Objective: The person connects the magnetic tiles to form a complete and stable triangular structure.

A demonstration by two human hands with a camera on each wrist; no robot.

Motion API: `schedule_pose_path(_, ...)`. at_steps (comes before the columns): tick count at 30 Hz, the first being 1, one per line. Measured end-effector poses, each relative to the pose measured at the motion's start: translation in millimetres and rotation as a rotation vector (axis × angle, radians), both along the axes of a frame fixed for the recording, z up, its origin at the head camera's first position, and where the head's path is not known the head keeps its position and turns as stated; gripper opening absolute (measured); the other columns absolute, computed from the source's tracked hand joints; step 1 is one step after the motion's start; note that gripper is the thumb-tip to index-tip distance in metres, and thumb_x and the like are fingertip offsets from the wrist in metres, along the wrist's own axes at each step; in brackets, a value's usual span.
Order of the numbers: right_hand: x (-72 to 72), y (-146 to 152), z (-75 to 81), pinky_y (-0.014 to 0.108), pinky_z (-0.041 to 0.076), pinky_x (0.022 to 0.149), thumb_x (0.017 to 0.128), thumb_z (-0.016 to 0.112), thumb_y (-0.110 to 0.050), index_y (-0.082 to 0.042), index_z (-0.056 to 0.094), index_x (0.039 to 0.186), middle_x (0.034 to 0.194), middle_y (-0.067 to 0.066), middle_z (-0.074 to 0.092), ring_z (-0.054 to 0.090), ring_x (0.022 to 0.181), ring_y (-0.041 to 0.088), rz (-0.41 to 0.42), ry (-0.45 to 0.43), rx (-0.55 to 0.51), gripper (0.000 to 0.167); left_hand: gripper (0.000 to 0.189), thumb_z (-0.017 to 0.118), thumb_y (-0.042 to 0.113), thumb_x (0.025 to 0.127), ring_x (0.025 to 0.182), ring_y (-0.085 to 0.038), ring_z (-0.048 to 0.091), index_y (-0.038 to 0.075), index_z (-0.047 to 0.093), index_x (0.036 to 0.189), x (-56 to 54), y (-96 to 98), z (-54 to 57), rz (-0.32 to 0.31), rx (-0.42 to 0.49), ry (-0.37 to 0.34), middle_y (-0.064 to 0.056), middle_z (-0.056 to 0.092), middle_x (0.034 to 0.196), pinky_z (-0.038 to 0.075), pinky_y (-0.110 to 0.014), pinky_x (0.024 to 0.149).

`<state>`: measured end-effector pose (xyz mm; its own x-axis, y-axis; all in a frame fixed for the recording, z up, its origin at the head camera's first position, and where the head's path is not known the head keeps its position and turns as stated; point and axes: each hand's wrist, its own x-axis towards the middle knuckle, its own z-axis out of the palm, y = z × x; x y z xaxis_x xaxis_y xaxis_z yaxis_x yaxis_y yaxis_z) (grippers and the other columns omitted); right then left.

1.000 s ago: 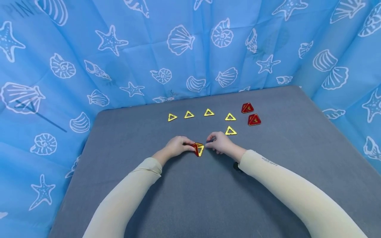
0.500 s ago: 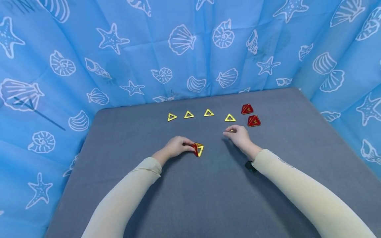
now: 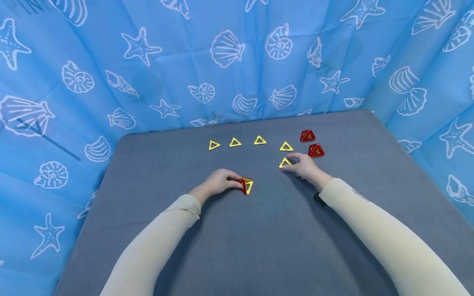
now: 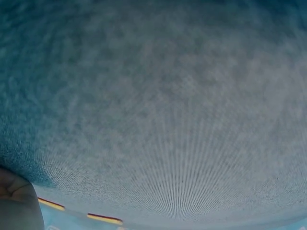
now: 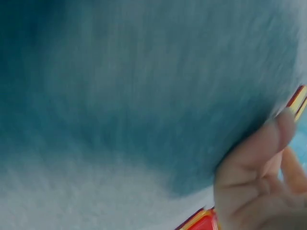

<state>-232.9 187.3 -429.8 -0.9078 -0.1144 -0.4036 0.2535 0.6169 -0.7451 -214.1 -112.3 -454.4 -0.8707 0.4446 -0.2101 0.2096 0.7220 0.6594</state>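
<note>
My left hand pinches a small pyramid of magnetic triangle tiles, red on one side and yellow-framed on the front, low on the grey table. Part of it is hidden behind the fingers. To the right, my right hand grips a yellow triangle tile between thumb and fingers at its right edge. In the right wrist view the thumb lies against the edge of a tile. Only a bit of the left hand shows in the left wrist view.
Yellow triangle tiles lie in a row behind: one at left, then another, a third and the rightmost. Two red tile pieces, the back one and the front one, lie at right. A blue shell-print curtain surrounds the table.
My right hand has moved right, away from the pyramid, to the nearest yellow triangle tile and taken hold of it; the tile has shifted slightly. The left hand stays at the pyramid.
</note>
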Motion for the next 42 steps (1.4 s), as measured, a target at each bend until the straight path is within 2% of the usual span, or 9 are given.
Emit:
schedule_pose_path(8,-15.7,6,-4.5,0.030,0.042,0.059,0.095,0.065,-0.030,-0.015,0.032,0.153,0.091,0.012,0.039,0.045,0.063,0.021,0.115,-0.047,0.103,0.069,0.033,0.074,0.026,0.088,0.111,-0.020,0.059,0.012,0.072,0.117,-0.7,0.7,-1.1,0.012,0.007,-0.010,-0.002,0.069,0.114,0.043,-0.039,0.097)
schedule_pose_path(13,-19.3,6,-8.6,0.030,0.042,0.058,0.093,0.067,-0.032,-0.017,0.030,0.154,0.093,0.013,0.038,0.043,0.060,0.020,0.150,-0.050,0.144,0.073,0.032,0.073,0.026,0.088,0.112,-0.021,0.059,0.012,0.072,0.117,-0.6,0.2,-1.3,0.009,0.004,-0.015,-0.003,0.069,0.115,0.042,-0.040,0.098)
schedule_pose_path(19,-22.0,6,-9.7,0.030,0.044,0.059,0.093,0.067,-0.033,-0.020,0.030,0.154,0.116,0.019,0.043,0.043,0.057,0.020,0.182,-0.049,0.171,0.072,0.032,0.073,0.027,0.088,0.112,-0.021,0.058,0.012,0.072,0.117,-1.2,-0.6,0.1,-0.003,-0.004,-0.023,-0.002,0.068,0.115,0.042,-0.040,0.098)
schedule_pose_path(22,-24.2,7,-10.6,0.030,0.043,0.059,0.093,0.066,-0.034,-0.021,0.030,0.154,0.120,0.020,0.043,0.042,0.056,0.020,0.194,-0.050,0.174,0.071,0.033,0.073,0.028,0.088,0.113,-0.021,0.058,0.012,0.072,0.117,-1.6,-0.1,0.5,-0.007,-0.007,-0.026,-0.002,0.068,0.115,0.042,-0.040,0.098)
schedule_pose_path(31,-27.3,10,-10.6,0.031,0.045,0.059,0.094,0.066,-0.031,-0.020,0.035,0.152,0.088,0.012,0.041,0.046,0.056,0.021,0.196,-0.046,0.156,0.066,0.033,0.073,0.027,0.089,0.115,-0.022,0.057,0.012,0.072,0.118,-2.1,-0.3,1.1,-0.003,-0.004,-0.032,-0.002,0.068,0.116,0.041,-0.040,0.099)
schedule_pose_path(42,-26.0,9,-11.6,0.030,0.046,0.058,0.093,0.067,-0.028,-0.017,0.040,0.150,0.082,0.010,0.042,0.047,0.057,0.021,0.172,-0.030,0.144,0.064,0.031,0.073,0.027,0.088,0.113,-0.021,0.058,0.013,0.073,0.116,-2.0,0.3,0.8,0.007,-0.008,-0.025,-0.002,0.068,0.115,0.041,-0.040,0.099)
